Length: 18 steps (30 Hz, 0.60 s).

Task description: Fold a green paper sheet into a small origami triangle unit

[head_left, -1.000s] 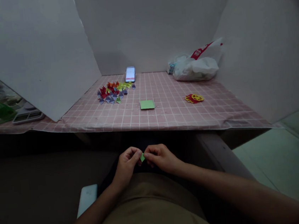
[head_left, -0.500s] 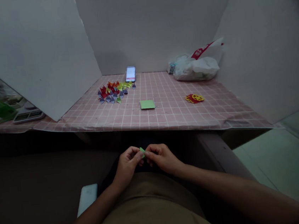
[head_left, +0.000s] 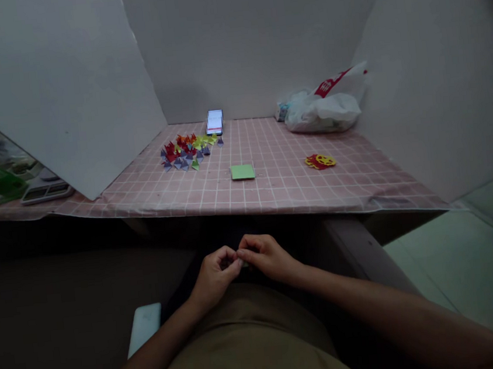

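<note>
Low over my lap, in front of the table edge, my left hand and my right hand meet at the fingertips. Both are closed in a pinch, thumbs against bent forefingers. The small folded green paper between them is almost wholly covered by my fingers now. On the table beyond lies a pad of green paper squares. Farther left is a cluster of small folded paper pieces in red, orange, yellow, purple and green.
The pink checked tabletop also bears a lit phone, red and yellow cut-out shapes and a white plastic bag. White panels wall it in. At the left stands a scale; a pale flat object lies beside my lap.
My fingertips have drawn closer together, with my left fingers curling in more. The green paper, visible between them before, has slipped out of sight behind the fingers.
</note>
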Motion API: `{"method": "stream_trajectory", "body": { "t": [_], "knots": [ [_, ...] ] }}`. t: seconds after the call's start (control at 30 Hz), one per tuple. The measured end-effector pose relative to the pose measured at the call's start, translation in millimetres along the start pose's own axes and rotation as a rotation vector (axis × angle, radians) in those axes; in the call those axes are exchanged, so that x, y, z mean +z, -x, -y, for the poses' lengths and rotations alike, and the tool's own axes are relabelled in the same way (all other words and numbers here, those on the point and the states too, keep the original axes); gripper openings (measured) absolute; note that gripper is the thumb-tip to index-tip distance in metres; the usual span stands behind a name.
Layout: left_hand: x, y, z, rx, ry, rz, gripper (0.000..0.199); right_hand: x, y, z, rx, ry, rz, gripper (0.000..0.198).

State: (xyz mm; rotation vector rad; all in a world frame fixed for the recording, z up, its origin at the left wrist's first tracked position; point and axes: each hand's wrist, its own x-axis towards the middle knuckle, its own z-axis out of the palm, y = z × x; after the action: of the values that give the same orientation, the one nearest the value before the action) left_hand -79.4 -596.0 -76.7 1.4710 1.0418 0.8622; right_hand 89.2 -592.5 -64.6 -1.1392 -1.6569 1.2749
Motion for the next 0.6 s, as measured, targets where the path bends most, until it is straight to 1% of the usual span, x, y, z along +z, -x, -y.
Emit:
{"method": "stream_trajectory", "body": {
  "t": [0.1,0.23,0.3,0.4,0.5,0.6],
  "knots": [
    [0.1,-0.4,-2.9,-0.027,0.073,0.048,0.020,0.1,1.2,1.0,-0.031,0.037,-0.038,0.023],
    [-0.8,-0.2,-3.4,-0.050,0.139,0.064,0.023,0.1,0.1,0.1,0.020,-0.123,-0.001,0.031],
    [-1.1,0.1,-2.4,-0.052,0.140,0.062,0.024,0.0,-1.1,-1.3,0.043,-0.181,0.028,0.032],
    [-0.9,0.5,-1.6,-0.050,0.123,0.076,0.025,0.3,-1.8,-3.1,0.088,-0.176,0.052,0.029],
    [-1.0,0.0,-1.8,-0.065,0.141,0.098,0.024,0.3,-1.9,-3.0,0.085,-0.156,0.031,0.030],
    [-2.1,-1.4,-0.1,-0.065,0.184,0.097,0.023,-0.6,-2.6,-1.4,0.063,-0.247,0.018,0.036]
  ]
}}
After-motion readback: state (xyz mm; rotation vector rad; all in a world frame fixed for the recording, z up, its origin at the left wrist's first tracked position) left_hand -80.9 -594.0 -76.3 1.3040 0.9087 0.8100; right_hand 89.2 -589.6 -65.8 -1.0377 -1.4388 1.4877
